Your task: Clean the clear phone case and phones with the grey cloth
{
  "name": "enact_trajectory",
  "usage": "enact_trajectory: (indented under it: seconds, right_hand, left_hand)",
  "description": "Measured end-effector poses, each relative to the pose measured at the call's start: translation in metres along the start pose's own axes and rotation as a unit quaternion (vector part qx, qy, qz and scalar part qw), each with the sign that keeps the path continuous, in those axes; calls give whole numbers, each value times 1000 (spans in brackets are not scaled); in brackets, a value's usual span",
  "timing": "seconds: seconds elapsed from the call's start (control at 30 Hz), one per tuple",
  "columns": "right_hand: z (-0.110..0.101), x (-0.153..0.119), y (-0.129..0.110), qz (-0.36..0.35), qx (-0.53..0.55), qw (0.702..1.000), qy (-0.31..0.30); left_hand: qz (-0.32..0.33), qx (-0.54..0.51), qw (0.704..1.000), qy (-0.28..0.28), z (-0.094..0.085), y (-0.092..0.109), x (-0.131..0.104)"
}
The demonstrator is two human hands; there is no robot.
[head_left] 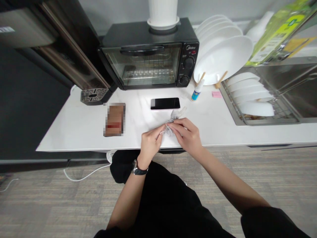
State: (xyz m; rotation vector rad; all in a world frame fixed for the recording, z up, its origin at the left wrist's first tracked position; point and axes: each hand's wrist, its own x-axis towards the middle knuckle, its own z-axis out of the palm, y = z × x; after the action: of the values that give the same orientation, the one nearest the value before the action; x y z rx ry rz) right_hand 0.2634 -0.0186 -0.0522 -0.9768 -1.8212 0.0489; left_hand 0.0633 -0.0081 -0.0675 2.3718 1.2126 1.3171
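Pale grey, thin and crumpled, with glossy, see-through parts, the bundle (pixel 174 115) is pinched between the fingertips of 2 hands, the left hand (pixel 150 141) and the right hand (pixel 189 135). It is at the white counter (pixel 213 132), just on the near side of the black-screened phone (pixel 165 103); its exact material is too blurred to tell.

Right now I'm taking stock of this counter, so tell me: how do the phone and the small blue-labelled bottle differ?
The phone lies flat, while the small bottle appears to stand upright. The phone has a dark face with a pale edge; the bottle is white on top with a blue and yellow label. The phone is a flat slab, the bottle narrow and rounded. Both rest on the white counter, and neither is held.
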Motion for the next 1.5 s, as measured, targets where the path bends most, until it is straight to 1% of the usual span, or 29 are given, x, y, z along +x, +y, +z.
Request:
enact_trajectory:
  seconds: [0.07,0.23,0.3,0.37,0.43,0.5,0.63,0.77,0.83,0.9,1.1,1.2,1.33,1.5]
  right_hand:
    - [-6,5,12,9,-24,999,27]
    - [-23,19,45,55,-64,995,51]
    - [-25,22,52,69,-63,994,65]
    - [-23,23,53,82,-54,992,76]
    - [-18,22,48,92,-43,992,80]
    - [-11,19,37,96,-34,992,76]
    - [3,10,8,81,-19,995,48]
    - [12,-2,-19,53,34,998,2]
    - [14,-5,-27,51,45,997,-22]
    - [13,-7,-28,46,48,997,-30]
    - [5,-4,-16,-14,27,999,-18]
    - [2,-2,-7,-21,9,1000,-8]
    - [-5,4,14,-4,-17,999,29]
    - [-22,20,47,67,-45,995,61]
  left_hand:
    - [4,-6,1000,2,0,1,0]
    - [9,-19,1000,10,1,-1,-1]
    - [10,-21,1000,14,2,-1,-2]
    - [8,-21,1000,15,2,-1,-2]
    - [4,-20,1000,14,2,-1,-2]
    - [3,-21,1000,12,2,0,-1]
    - [-9,-13,1000,6,1,0,-1]
    - [-25,-2,1000,0,0,-1,-1]
    - [-25,-2,1000,-3,0,-1,-1]
    - [-18,-5,1000,-4,0,0,-1]
    - [-1,-14,1000,0,0,0,0]
    - [-4,-20,1000,-1,0,0,-1]
    - [-10,-26,1000,-5,0,1,-3]
    - [-16,-27,999,-8,-2,2,-1]
